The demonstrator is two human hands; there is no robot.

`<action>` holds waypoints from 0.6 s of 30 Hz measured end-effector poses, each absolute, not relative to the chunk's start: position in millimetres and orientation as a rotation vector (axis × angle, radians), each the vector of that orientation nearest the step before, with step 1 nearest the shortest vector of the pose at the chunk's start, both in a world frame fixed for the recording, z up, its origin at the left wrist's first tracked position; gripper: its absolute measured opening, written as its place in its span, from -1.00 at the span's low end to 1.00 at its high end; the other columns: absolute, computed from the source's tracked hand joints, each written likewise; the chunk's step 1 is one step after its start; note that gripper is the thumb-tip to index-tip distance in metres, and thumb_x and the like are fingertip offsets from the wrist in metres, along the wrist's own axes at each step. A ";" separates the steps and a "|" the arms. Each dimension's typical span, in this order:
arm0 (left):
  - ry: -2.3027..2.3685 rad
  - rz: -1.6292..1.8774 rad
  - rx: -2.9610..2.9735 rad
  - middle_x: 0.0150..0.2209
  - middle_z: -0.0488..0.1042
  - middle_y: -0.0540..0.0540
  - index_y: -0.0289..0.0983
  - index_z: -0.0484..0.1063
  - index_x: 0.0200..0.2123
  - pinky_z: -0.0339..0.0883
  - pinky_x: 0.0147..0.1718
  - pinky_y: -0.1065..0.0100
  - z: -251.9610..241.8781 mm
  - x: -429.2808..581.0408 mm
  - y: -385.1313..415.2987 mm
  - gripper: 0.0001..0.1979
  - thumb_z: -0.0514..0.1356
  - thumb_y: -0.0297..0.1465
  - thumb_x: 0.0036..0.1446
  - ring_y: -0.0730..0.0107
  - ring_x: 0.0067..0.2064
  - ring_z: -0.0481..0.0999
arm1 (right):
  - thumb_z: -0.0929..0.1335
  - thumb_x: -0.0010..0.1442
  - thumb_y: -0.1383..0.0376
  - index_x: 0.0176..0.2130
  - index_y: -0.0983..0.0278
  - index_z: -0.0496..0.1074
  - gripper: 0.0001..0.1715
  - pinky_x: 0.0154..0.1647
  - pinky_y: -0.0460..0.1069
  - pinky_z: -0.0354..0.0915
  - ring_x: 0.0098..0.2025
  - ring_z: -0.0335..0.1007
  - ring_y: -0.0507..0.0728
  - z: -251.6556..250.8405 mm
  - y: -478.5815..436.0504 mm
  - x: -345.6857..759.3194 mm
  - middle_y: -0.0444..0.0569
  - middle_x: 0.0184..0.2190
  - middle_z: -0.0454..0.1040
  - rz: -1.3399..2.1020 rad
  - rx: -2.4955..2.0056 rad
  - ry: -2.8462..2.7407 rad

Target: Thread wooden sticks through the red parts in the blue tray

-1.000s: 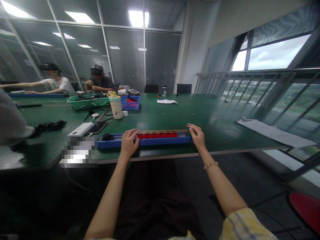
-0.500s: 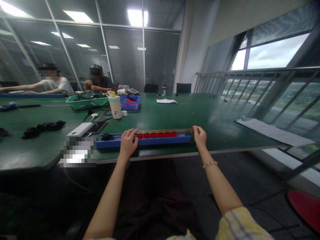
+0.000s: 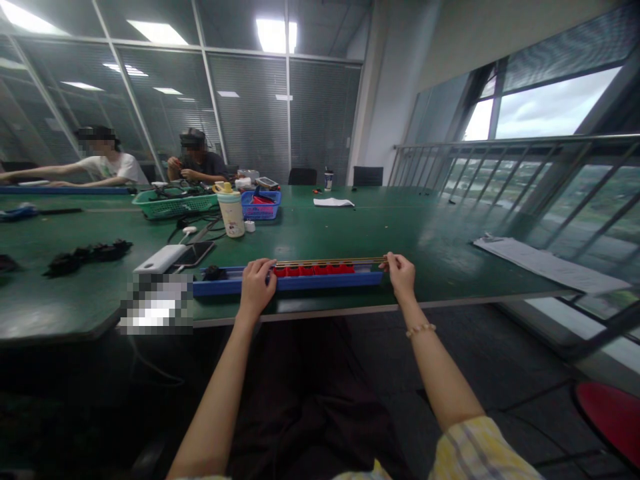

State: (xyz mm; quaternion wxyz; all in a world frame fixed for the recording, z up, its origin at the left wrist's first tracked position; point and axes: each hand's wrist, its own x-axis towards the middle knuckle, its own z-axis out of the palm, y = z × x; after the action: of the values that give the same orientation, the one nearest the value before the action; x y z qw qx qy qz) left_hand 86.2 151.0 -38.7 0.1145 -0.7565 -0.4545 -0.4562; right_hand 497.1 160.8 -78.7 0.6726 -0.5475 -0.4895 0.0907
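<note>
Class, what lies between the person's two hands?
In the head view, thin yellowish strands stretch between the left hand and right hand, alongside red pieces in the blue tray.

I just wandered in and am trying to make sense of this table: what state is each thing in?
Left hand: curled at the rods' left part, grip unclear
Right hand: pinching the rods' right end
Thin rods: roughly level, stretched between the hands
Red pieces: lined up in the blue tray
Bottle: upright
Green basket: loaded with dark items
Phone: lying flat
</note>
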 end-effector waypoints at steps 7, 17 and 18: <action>-1.370 -1.326 -2.196 -0.08 0.48 -0.15 -0.21 0.46 -0.01 0.29 0.02 0.10 -41.8 84.6 153.2 -0.67 0.03 -0.43 0.21 0.13 -0.02 0.41 | 0.31 0.13 -0.21 -0.36 0.29 0.49 -0.38 -0.44 -0.02 0.30 -0.55 0.39 0.10 -79.2 160.8 497.1 -0.02 -0.57 0.52 0.229 -1.208 -1.093; -1.412 -1.345 -2.145 -0.09 0.50 -0.15 -0.23 0.48 -0.05 0.28 0.02 0.11 -40.7 84.4 150.3 -0.70 0.03 -0.44 0.22 0.14 -0.02 0.41 | 0.29 0.16 -0.20 -0.30 0.30 0.47 -0.38 -0.41 -0.01 0.32 -0.49 0.45 0.11 -79.4 161.3 494.3 0.02 -0.50 0.56 0.375 -1.140 -1.127; -1.413 -1.343 -2.146 -0.09 0.50 -0.15 -0.23 0.48 -0.05 0.28 0.02 0.11 -40.3 84.6 149.6 -0.70 0.03 -0.44 0.22 0.14 -0.02 0.41 | 0.28 0.17 -0.21 -0.29 0.30 0.47 -0.37 -0.41 -0.01 0.32 -0.49 0.44 0.11 -79.6 161.7 494.5 0.02 -0.50 0.55 0.371 -1.144 -1.127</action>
State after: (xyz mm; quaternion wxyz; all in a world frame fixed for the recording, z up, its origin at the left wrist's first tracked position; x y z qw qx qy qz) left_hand 84.6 149.6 -40.3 0.1207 -0.7348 -0.4838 -0.4597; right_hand 494.5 161.7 -79.6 0.6791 -0.5095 -0.5020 0.1653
